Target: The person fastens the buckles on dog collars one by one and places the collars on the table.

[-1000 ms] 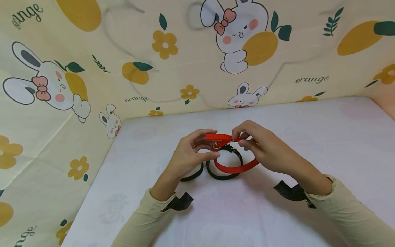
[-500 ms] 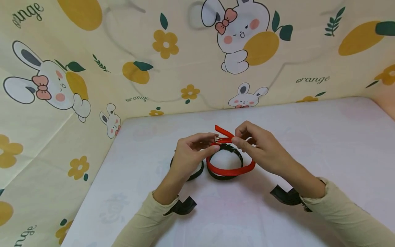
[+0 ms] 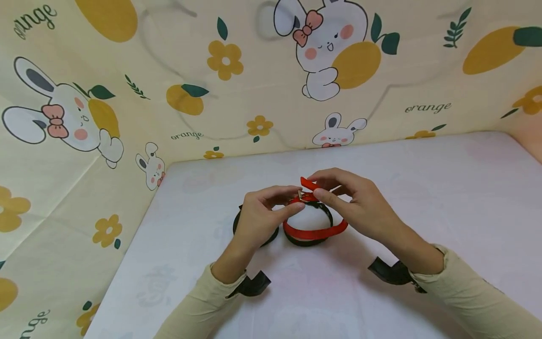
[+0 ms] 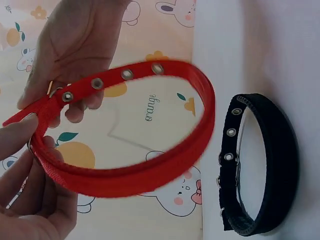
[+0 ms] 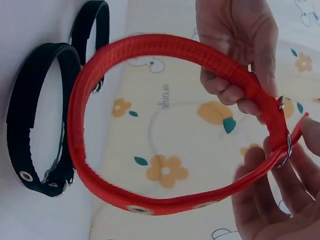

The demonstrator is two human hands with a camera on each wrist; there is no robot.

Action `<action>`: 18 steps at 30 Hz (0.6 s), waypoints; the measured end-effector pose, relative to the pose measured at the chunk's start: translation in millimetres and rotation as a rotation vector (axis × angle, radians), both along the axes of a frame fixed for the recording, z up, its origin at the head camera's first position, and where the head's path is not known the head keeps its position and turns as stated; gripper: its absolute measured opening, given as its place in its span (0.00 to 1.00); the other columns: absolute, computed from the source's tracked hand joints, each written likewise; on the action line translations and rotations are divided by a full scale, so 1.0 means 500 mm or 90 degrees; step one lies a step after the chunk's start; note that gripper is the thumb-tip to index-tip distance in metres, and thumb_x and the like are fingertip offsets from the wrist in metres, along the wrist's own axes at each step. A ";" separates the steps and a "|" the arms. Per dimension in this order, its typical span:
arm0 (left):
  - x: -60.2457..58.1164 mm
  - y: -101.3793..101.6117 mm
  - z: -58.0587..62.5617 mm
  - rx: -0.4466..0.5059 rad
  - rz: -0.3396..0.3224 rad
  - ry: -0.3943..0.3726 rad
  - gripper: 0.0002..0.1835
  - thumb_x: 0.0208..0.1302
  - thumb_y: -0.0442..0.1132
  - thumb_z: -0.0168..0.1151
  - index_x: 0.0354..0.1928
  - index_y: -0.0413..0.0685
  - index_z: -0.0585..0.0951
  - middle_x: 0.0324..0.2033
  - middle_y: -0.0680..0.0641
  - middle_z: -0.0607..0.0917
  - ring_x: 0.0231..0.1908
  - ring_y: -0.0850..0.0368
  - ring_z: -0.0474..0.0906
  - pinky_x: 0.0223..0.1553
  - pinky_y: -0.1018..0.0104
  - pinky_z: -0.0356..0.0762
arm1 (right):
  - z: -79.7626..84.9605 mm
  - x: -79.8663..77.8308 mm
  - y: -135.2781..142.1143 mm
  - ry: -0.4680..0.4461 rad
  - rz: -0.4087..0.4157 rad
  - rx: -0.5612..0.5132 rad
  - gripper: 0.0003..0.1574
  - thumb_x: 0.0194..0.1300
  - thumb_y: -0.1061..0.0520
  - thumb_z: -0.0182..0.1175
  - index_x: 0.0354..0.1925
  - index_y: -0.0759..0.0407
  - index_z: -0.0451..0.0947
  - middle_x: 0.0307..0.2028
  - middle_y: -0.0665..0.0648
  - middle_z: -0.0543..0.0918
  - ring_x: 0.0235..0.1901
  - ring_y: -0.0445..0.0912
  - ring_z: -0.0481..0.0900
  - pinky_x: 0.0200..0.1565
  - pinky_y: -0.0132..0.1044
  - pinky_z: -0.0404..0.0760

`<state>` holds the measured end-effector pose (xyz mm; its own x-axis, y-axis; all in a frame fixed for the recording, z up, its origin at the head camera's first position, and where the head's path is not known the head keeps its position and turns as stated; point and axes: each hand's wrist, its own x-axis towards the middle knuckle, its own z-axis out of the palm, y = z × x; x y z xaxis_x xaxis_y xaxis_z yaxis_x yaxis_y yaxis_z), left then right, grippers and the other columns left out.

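Observation:
A red buckle collar (image 3: 315, 234) with metal eyelets is held up in a loop between both hands. My left hand (image 3: 267, 207) pinches it beside the metal buckle (image 3: 301, 196), with the thumb below and the fingers above. On the other side my right hand (image 3: 355, 200) grips the strap near its free end (image 3: 308, 183), which sticks up past the fingertips. In the right wrist view the red strap (image 5: 145, 46) passes by a metal ring (image 5: 287, 150) close to the right fingers. The left wrist view shows a row of eyelets along the red band (image 4: 142, 182).
Behind and below the red loop, a black collar (image 3: 306, 243) stands on the white tabletop (image 3: 322, 301). Another black collar (image 5: 90, 22) stands beside it, partly hidden by the left hand in the head view. A printed cloth wall (image 3: 237, 103) rises behind the table.
The red strap's free end swings from lying level toward the left hand to pointing up by the right fingers. The red loop shifts slightly left, and both hands move a little lower.

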<state>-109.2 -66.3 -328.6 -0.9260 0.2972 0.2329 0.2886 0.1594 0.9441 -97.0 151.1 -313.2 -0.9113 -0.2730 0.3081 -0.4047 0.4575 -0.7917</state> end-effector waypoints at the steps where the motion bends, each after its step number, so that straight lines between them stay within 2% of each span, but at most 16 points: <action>1: 0.001 0.000 0.000 0.000 -0.003 0.008 0.15 0.59 0.34 0.72 0.49 0.42 0.87 0.43 0.42 0.89 0.44 0.57 0.85 0.52 0.60 0.82 | 0.000 0.000 0.000 0.011 0.001 -0.005 0.17 0.69 0.49 0.63 0.55 0.36 0.80 0.46 0.40 0.85 0.42 0.37 0.82 0.46 0.32 0.80; 7: 0.003 0.002 -0.001 0.006 -0.007 0.047 0.15 0.58 0.34 0.73 0.48 0.42 0.87 0.43 0.43 0.90 0.43 0.58 0.86 0.51 0.60 0.83 | 0.001 -0.004 0.007 0.110 0.029 -0.028 0.18 0.64 0.58 0.67 0.51 0.43 0.85 0.39 0.41 0.85 0.39 0.35 0.81 0.42 0.26 0.81; 13: 0.002 0.004 -0.007 0.007 -0.004 0.077 0.15 0.58 0.33 0.73 0.48 0.42 0.87 0.42 0.43 0.90 0.42 0.57 0.85 0.46 0.66 0.83 | 0.003 0.000 0.014 0.123 0.025 -0.003 0.15 0.64 0.58 0.68 0.47 0.42 0.88 0.37 0.40 0.83 0.34 0.35 0.79 0.33 0.27 0.76; 18: 0.004 0.005 -0.008 0.002 0.012 0.088 0.14 0.57 0.32 0.73 0.46 0.41 0.88 0.41 0.43 0.90 0.41 0.57 0.85 0.42 0.70 0.82 | 0.005 0.001 0.015 0.137 0.014 0.037 0.12 0.64 0.58 0.68 0.45 0.44 0.89 0.33 0.40 0.83 0.29 0.35 0.75 0.30 0.28 0.73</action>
<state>-107.3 -63.7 -332.6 -0.8904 0.2790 0.3595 0.4129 0.1633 0.8960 -96.5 158.4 -310.7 -0.8196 -0.3154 0.4783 -0.5723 0.4892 -0.6581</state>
